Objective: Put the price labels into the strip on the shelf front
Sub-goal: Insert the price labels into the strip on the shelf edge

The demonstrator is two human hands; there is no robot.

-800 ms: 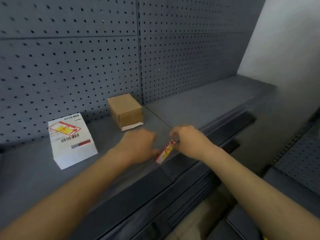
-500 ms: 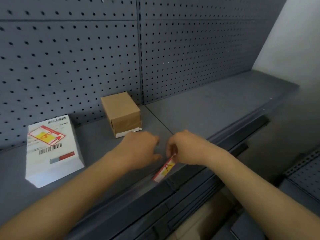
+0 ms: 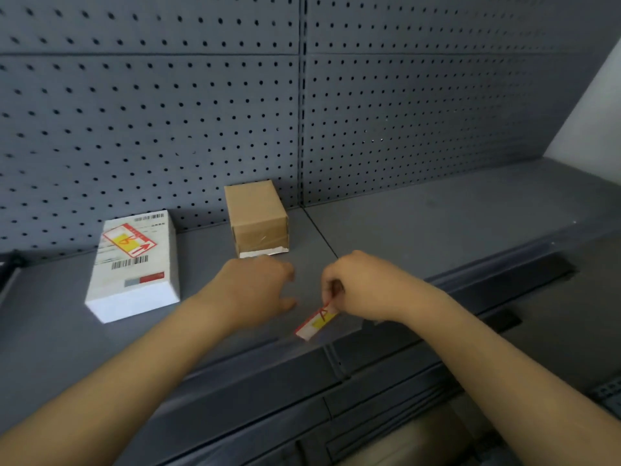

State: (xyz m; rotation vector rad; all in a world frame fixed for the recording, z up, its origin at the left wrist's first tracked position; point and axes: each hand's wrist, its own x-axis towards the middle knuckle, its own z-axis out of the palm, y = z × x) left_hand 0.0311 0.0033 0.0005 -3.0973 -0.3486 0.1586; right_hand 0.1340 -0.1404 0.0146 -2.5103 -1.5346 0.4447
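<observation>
- While both bare arms reach in from the bottom of the view, the right hand (image 3: 364, 287) pinches a price label (image 3: 316, 322) at its upper right end, fingers curled closed around it.
- Price label is white with a yellow patch and red border, tilted diagonally, lower left end down at the front edge of the shelf (image 3: 453, 216), right by the strip (image 3: 386, 344); cannot tell if any part is seated in the strip.
- Strip runs along the shelf front, dark grey, with a clear-looking section just under the right hand.
- Left hand (image 3: 258, 290) is palm down just left of the label, fingers loosely curled, thumb out toward the label; it holds nothing visible, and contact with the shelf cannot be told.
- Small gap between the two hands; left thumb is close to the label but apart from it.
- Brown cardboard box (image 3: 257, 216) stands near the back of the shelf just behind the left hand, taped, white flap at its bottom front.
- White box (image 3: 134, 267) lies flat well to the left, with barcodes and a red and yellow sticker on top.
- Grey pegboard (image 3: 151, 129) forms the back wall, vertical seam right of the brown box.
- Lower shelf fronts show below the arms, blurred.
</observation>
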